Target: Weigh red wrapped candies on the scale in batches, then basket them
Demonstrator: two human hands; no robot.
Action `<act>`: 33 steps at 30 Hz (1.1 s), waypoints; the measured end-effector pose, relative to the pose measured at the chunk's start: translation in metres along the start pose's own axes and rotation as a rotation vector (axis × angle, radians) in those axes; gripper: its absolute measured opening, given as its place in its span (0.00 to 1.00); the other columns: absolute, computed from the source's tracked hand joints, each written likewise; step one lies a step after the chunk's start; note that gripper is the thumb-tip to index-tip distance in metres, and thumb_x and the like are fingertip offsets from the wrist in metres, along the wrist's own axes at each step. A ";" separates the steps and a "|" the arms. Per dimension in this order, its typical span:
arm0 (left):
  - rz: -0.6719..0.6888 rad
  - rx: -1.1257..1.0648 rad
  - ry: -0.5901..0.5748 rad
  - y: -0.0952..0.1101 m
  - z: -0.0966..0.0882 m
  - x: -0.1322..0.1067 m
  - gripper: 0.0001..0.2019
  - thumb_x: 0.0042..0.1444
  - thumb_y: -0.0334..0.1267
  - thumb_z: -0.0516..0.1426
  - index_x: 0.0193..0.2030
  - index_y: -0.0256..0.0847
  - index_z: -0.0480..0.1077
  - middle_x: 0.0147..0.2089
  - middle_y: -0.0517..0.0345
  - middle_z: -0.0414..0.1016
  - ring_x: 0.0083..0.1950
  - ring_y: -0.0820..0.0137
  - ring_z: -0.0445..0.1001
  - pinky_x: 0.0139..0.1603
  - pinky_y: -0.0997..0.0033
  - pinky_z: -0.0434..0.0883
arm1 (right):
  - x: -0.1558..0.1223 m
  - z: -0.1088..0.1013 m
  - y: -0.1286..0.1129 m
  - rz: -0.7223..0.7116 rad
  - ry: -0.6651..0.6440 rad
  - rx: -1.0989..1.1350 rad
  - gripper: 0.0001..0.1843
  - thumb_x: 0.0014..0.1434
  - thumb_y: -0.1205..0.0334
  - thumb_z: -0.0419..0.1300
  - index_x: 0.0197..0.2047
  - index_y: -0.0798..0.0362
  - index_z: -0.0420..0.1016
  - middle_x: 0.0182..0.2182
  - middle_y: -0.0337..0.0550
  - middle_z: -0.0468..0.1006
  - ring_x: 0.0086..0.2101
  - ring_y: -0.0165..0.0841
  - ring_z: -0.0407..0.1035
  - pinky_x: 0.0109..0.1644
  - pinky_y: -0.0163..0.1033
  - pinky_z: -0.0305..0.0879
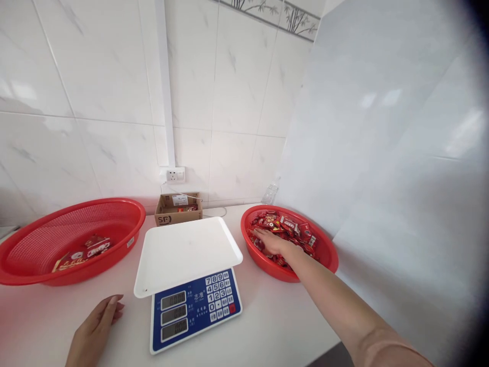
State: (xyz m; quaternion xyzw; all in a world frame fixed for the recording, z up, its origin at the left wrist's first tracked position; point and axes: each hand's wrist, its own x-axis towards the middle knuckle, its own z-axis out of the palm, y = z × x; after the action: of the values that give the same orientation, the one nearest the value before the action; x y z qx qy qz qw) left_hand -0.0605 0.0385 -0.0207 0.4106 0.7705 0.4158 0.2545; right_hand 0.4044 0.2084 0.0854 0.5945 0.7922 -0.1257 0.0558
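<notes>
My right hand [267, 241] reaches into the right red basket [328, 255], palm down on a heap of small red packets [294, 227]. Its fingers are stretched out and nothing shows gripped in them. Left of the scale, my left hand [95, 326] hangs over the white table with its fingers loosely curled together and no object visible in them. Between the hands stands a digital scale [198, 311] with a blue keypad panel. Its white weighing tray [187, 252] bears no packets, and the displays seem to read zeros.
A larger red basket [126, 214] on the left contains a few packets [86, 252]. Behind the scale, a small cardboard box [168, 218] sits below a wall socket [175, 176]. A clear plastic object [269, 193] leans in the corner. Smooth panelling [382, 153] bounds the right side.
</notes>
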 end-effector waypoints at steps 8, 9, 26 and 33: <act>-0.045 -0.046 -0.023 0.015 -0.001 -0.008 0.24 0.45 0.58 0.48 0.41 0.45 0.68 0.36 0.57 0.76 0.41 0.63 0.75 0.49 0.62 0.69 | -0.007 -0.019 0.009 0.165 0.172 -0.032 0.13 0.47 0.61 0.62 0.39 0.52 0.75 0.40 0.52 0.77 0.42 0.45 0.70 0.42 0.42 0.63; -0.045 -0.044 -0.029 0.014 0.000 -0.008 0.23 0.45 0.58 0.48 0.41 0.45 0.68 0.36 0.57 0.76 0.41 0.63 0.75 0.50 0.62 0.69 | -0.009 -0.026 0.011 0.181 0.206 -0.017 0.11 0.49 0.59 0.61 0.37 0.53 0.75 0.39 0.51 0.77 0.41 0.44 0.70 0.41 0.42 0.63; -0.006 0.061 0.000 0.024 -0.001 -0.014 0.20 0.45 0.55 0.49 0.39 0.46 0.68 0.36 0.58 0.77 0.42 0.62 0.75 0.47 0.64 0.69 | 0.003 -0.035 -0.033 0.048 0.218 0.316 0.13 0.52 0.61 0.58 0.41 0.53 0.75 0.39 0.47 0.77 0.41 0.37 0.70 0.46 0.40 0.63; 0.018 0.097 -0.027 0.009 -0.001 -0.004 0.21 0.46 0.55 0.49 0.41 0.46 0.68 0.37 0.56 0.78 0.43 0.61 0.75 0.46 0.61 0.69 | -0.019 0.016 0.022 0.106 -0.081 0.109 0.32 0.43 0.59 0.65 0.55 0.43 0.68 0.52 0.45 0.71 0.46 0.41 0.68 0.49 0.45 0.61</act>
State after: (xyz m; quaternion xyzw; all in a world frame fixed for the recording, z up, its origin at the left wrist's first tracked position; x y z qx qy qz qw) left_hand -0.0549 0.0378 -0.0123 0.4351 0.7825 0.3748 0.2408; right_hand 0.4299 0.1918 0.0711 0.6321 0.7488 -0.1894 0.0620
